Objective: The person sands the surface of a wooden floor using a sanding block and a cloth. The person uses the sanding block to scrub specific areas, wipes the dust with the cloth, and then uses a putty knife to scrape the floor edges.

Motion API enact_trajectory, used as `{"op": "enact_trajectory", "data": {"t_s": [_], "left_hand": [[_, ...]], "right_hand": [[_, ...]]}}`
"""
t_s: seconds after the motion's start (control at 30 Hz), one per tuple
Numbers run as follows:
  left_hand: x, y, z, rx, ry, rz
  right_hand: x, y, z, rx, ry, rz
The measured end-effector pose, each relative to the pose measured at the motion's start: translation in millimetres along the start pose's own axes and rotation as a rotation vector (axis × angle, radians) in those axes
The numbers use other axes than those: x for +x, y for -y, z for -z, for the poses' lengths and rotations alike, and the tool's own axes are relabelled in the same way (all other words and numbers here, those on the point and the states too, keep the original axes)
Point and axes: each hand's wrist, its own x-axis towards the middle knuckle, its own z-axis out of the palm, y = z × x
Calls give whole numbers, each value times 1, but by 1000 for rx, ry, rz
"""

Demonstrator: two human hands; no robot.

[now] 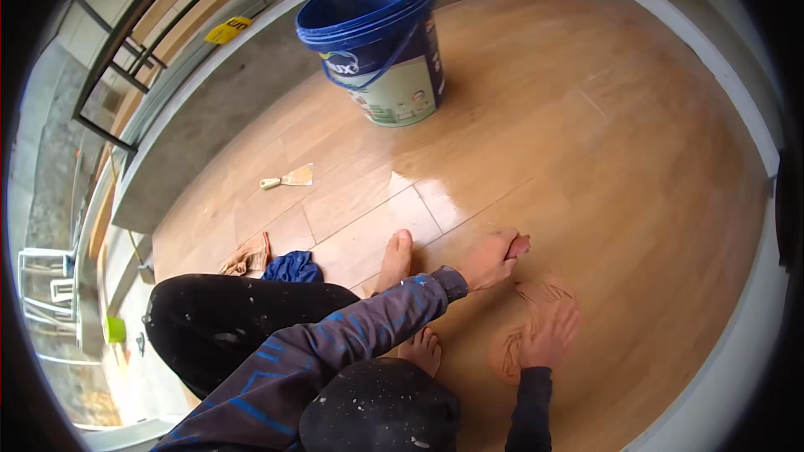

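Observation:
My left hand (489, 260) is closed around a small reddish-brown piece (520, 246), held just above the tile floor (620, 201); its kind is not clear. Nearer to me and to the right, my right hand (550, 336) lies flat with fingers stretched out. It presses on a wrinkled orange-brown cloth (512, 356) spread on the wood-look tiles. Both the cloth and the tiles around it look wet or filmed over. Part of the cloth is hidden under the palm.
A blue-rimmed paint bucket (398, 88) stands ahead. A putty knife (287, 177) lies left of it, nearer me. Beside my knee are an orange-brown rag (248, 256) and a dark blue cloth (293, 268). A raised ledge (222, 88) and black metal frame (126, 42) border the left.

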Motion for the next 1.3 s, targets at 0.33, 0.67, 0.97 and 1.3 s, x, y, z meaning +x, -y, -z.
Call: {"op": "enact_trajectory", "data": {"t_s": [0.33, 0.67, 0.97, 1.3], "left_hand": [[-137, 192, 108, 399, -496, 554], [-265, 266, 120, 437, -977, 1069], [-357, 293, 177, 195, -1492, 1125], [-604, 295, 438, 195, -1708, 1062]], "right_hand": [[168, -106, -75, -263, -359, 1], [214, 426, -78, 85, -113, 750], [6, 426, -77, 283, 423, 1479], [-35, 384, -66, 108, 419, 1486]]}}
